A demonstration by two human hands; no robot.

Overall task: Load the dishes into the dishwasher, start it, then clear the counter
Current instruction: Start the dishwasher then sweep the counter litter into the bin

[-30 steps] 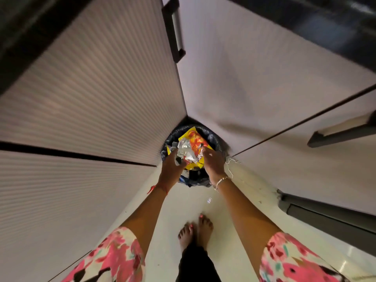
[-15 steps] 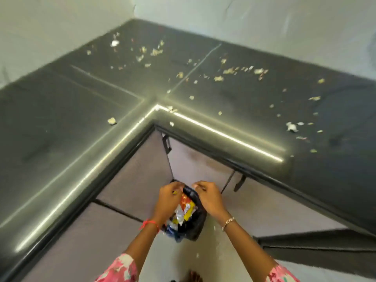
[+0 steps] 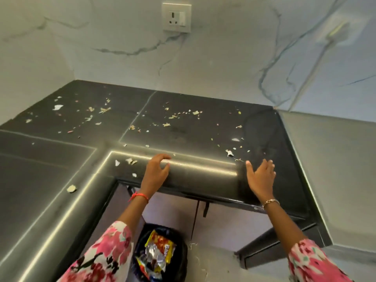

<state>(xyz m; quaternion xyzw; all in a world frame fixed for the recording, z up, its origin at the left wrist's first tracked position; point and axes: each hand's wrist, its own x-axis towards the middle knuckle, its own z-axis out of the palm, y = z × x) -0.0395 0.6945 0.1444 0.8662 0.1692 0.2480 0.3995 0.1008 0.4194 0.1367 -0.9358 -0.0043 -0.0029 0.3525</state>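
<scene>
At the front edge of the dark counter (image 3: 195, 181), both arms reach forward from floral sleeves (image 3: 105, 259). The left hand (image 3: 156, 169) lies over the rounded lip of the counter with its fingers loosely curled and its thumb out to the side; it holds nothing. A red thread (image 3: 139, 196) circles that wrist. The right hand (image 3: 261, 176) is near the counter's right end, fingers straight and spread, palm turned down toward the surface and empty. It is blurred, so I cannot tell whether it touches the stone. A thin bracelet (image 3: 270, 202) sits on that wrist.

The counter runs in an L shape, meeting the marbled wall (image 3: 223, 58) at the back. Pale scraps (image 3: 229, 152) are scattered across most of it, thickest toward the rear, with a few between the left hand and the inner corner. A white socket (image 3: 176, 17) is set in the wall above. Grey cabinet doors (image 3: 168, 214) stand under the counter. On the floor between the arms is a bin (image 3: 162, 227) with a black liner, a yellow wrapper (image 3: 160, 244) and crumpled foil (image 3: 151, 254) lying on top.
</scene>
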